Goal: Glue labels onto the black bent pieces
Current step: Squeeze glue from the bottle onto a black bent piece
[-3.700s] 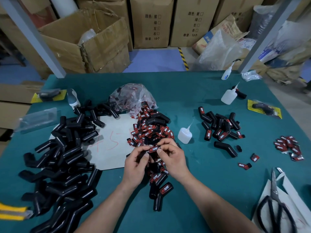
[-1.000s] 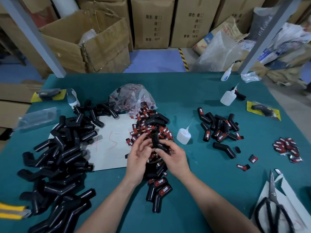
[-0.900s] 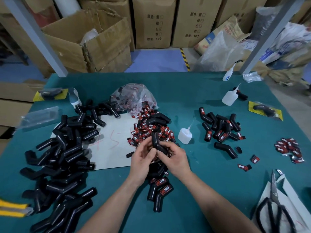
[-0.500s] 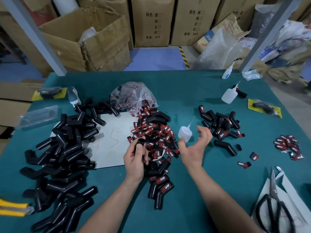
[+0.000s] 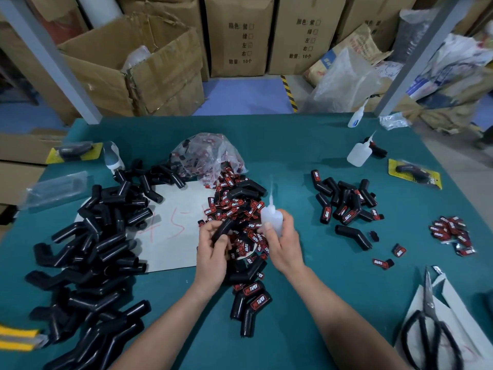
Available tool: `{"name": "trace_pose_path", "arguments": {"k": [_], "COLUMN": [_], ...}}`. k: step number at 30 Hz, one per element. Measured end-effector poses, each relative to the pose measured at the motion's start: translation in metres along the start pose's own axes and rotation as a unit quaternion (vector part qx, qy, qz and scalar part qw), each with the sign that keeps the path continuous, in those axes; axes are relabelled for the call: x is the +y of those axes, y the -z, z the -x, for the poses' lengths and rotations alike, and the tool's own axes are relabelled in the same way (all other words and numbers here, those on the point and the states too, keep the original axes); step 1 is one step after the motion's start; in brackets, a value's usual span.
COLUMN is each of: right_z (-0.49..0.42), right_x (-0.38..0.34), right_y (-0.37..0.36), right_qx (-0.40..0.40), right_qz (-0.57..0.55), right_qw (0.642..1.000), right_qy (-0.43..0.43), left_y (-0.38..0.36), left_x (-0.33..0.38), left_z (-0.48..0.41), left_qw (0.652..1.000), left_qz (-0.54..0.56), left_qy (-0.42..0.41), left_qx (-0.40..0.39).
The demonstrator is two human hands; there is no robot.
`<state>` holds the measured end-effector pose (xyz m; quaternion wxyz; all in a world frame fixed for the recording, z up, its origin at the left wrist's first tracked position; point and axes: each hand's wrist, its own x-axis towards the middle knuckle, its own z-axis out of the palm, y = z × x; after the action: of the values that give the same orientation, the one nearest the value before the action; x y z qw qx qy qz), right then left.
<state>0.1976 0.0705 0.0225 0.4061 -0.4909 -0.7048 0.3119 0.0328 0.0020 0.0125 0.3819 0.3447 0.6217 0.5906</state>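
My left hand [image 5: 213,249] grips a black bent piece [image 5: 222,228] over the middle of the green table [image 5: 293,145]. My right hand [image 5: 284,243] holds a small white glue bottle [image 5: 271,214] upright beside it, nozzle up. Under both hands lies a heap of red-and-black labels [image 5: 234,206]. A big pile of bare black bent pieces [image 5: 93,249] covers the left side. Labelled pieces [image 5: 252,300] lie near my wrists, and another labelled group [image 5: 346,204] sits to the right.
A plastic bag of labels [image 5: 208,153] lies behind the heap. Two more glue bottles [image 5: 358,153] stand at the back right. More labels [image 5: 450,232] lie at far right. Scissors [image 5: 429,324] rest on paper at the near right. Cardboard boxes [image 5: 138,68] stand beyond the table.
My right hand let go of the piece, reached right to the glue bottle on the table and brought it back beside the left hand, which kept holding a black piece.
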Motion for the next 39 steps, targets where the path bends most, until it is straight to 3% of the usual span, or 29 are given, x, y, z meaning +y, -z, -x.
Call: {"name": "trace_pose_path", "arguments": {"k": [4, 7, 10, 15, 20, 24, 31, 39], "right_z": [0.000, 0.003, 0.002, -0.013, -0.026, -0.025, -0.013, -0.010], "right_x": [0.000, -0.003, -0.005, -0.014, -0.024, -0.026, -0.025, -0.021], "right_y": [0.007, 0.006, 0.007, 0.016, 0.032, 0.039, 0.038, 0.035], "right_qx": [0.043, 0.035, 0.077, 0.131, 0.147, 0.189, 0.233, 0.248], "right_qz": [-0.044, -0.086, -0.165, -0.302, -0.497, -0.438, -0.284, -0.232], "right_qw": [0.996, 0.996, 0.980, 0.933, 0.836, 0.870, 0.928, 0.938], "right_qy": [0.060, -0.009, -0.074, -0.146, -0.180, -0.128, -0.062, -0.062], "left_y": [0.005, 0.008, 0.007, 0.007, 0.007, 0.005, 0.004, 0.004], "left_x": [0.001, -0.001, 0.000, 0.001, 0.002, 0.001, -0.003, 0.000], "left_z": [0.000, -0.003, -0.001, -0.003, -0.003, -0.001, 0.003, 0.005], "left_qw": [1.000, 1.000, 0.999, 0.998, 0.997, 0.997, 0.997, 0.991], "left_qz": [0.007, 0.021, 0.039, 0.037, 0.059, 0.059, 0.006, -0.023], "left_qy": [-0.002, 0.006, 0.030, -0.001, 0.031, 0.028, -0.069, -0.128], "left_qx": [0.011, 0.006, 0.020, 0.040, 0.038, 0.035, 0.028, 0.015]}}
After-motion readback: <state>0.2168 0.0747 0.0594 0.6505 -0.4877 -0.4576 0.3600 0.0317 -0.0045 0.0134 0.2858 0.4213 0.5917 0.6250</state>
